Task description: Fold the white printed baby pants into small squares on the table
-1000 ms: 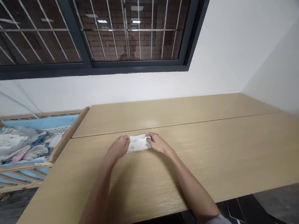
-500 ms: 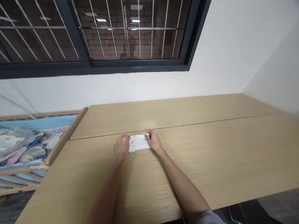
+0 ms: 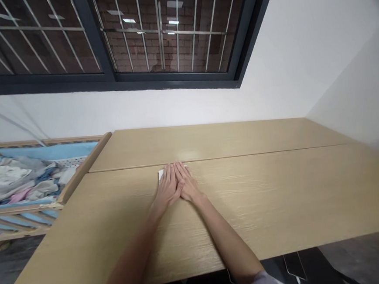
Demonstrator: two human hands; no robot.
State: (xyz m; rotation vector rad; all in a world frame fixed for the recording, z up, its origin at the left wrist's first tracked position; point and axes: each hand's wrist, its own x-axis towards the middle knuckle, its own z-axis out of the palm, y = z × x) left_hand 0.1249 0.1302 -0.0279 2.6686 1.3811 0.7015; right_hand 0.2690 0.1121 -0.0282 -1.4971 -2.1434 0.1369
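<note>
centre: left hand [image 3: 168, 187], right hand [image 3: 187, 185] lie flat, outstretched | white cloth [image 3: 160, 173] beneath is mostly hidden | bottom edge cuts off sleeve [image 3: 265, 283]

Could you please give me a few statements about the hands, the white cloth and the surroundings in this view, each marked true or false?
1. The left hand and the right hand lie side by side on the white cloth. True.
2. The white cloth is fully uncovered. False: the hands hide most of it.
3. A crib holding a heap of fabrics stands at the left end of the table. True.
4. Both hands are curled into fists. False: their fingers are stretched out.
5. A dark window frame is above the table. True.
6. The fabrics lie on the floor. False: they are in the crib.
</note>
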